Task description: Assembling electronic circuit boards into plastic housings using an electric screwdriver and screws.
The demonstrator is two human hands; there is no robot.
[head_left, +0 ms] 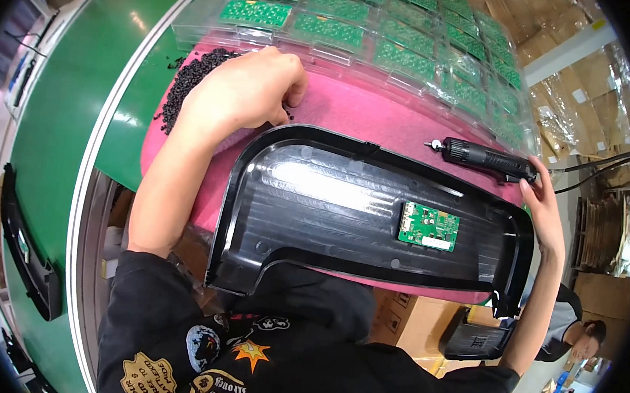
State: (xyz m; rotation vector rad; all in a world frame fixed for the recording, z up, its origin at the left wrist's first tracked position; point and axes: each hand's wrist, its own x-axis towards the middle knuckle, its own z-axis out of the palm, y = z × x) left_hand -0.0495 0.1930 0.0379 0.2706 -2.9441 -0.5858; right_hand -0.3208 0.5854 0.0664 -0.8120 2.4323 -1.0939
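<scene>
A long black plastic cover [313, 218] lies open side up in front of me, with a small green circuit board [430, 227] inside toward its right end. Beyond its far left corner, my left hand [253, 86] is closed, thumb and fingers pinched. Tiny dark bits, seemingly screws, show at the fingertips. Beside that hand is a heap of small black screws [191, 86]. My right hand [543, 201] grips the rear end of a black electric screwdriver [482, 158] near the cover's far right corner. The screwdriver's tip points left.
Clear trays of green circuit boards [406, 38] stand across the back of the pink mat [351, 100]. A green work surface [55, 156] at left carries another black cover [26, 249]. Cables trail right from the screwdriver. Cartons [412, 324] and another person [575, 335] are at lower right.
</scene>
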